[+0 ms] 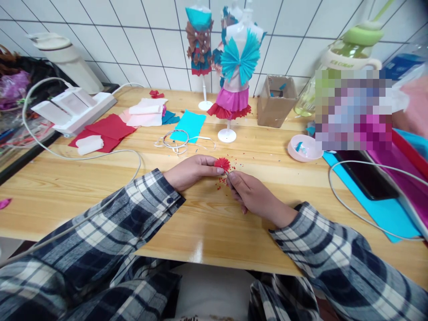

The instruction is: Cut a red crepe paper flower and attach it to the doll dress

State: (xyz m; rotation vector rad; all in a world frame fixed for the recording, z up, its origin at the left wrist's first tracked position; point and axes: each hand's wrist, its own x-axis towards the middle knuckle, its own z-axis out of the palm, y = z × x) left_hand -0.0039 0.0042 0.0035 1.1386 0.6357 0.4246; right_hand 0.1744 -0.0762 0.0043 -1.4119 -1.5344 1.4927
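Observation:
My left hand (pixel 195 171) pinches a small round red paper flower (pixel 222 164) with fringed edges between thumb and fingers. My right hand (pixel 250 191) is closed around a thin metal tool (pixel 227 174), its tip touching or nearly touching the flower's lower right edge. Most of that tool is hidden in my fist, so its kind does not show. Tiny red paper scraps (pixel 221 183) lie on the wooden table (pixel 200 214) around and under the flower. Behind my hands stands a white dress form (pixel 245 33) with a turquoise pleated paper bow, a pink skirt and a red frill.
Further dressed forms (pixel 199 42) stand by the tiled wall. Left are red paper (pixel 110 129), a power strip (pixel 75 109) and a trailing cable (pixel 110 156). A cardboard box (pixel 277 104), pink bowl (pixel 305 149), phone (pixel 368 178) and large bottle (pixel 347 53) are right.

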